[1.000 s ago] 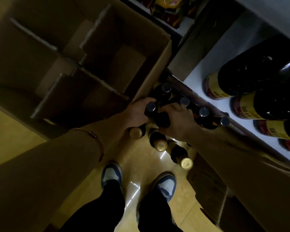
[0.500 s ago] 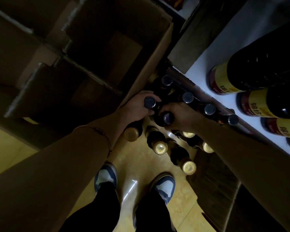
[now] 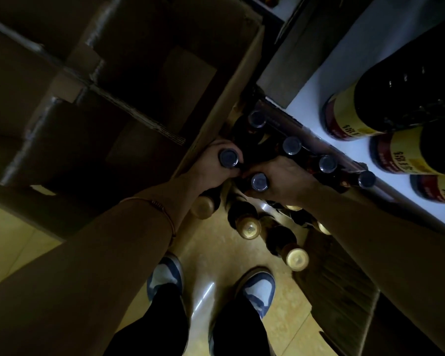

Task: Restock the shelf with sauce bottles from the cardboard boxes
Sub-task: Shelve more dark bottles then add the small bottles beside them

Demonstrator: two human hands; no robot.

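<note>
My left hand grips a dark sauce bottle by its neck, the dark cap pointing up at me. My right hand grips a second dark-capped bottle right beside it. Both bottles are held at the front edge of a low shelf, where a row of dark-capped bottles stands along the rail. Below my hands several gold-capped bottles stand on a lower level. The large cardboard box with dividers sits open to the left, its cells dark.
Big dark bottles with yellow and red labels stand on the white shelf at the right. A flattened cardboard piece lies at the lower right. My two shoes stand on the yellow floor.
The view has shifted slightly closer to the shelf. Both hands stay on their bottles at the shelf edge, with the right-hand bottle's cap now showing more plainly.
</note>
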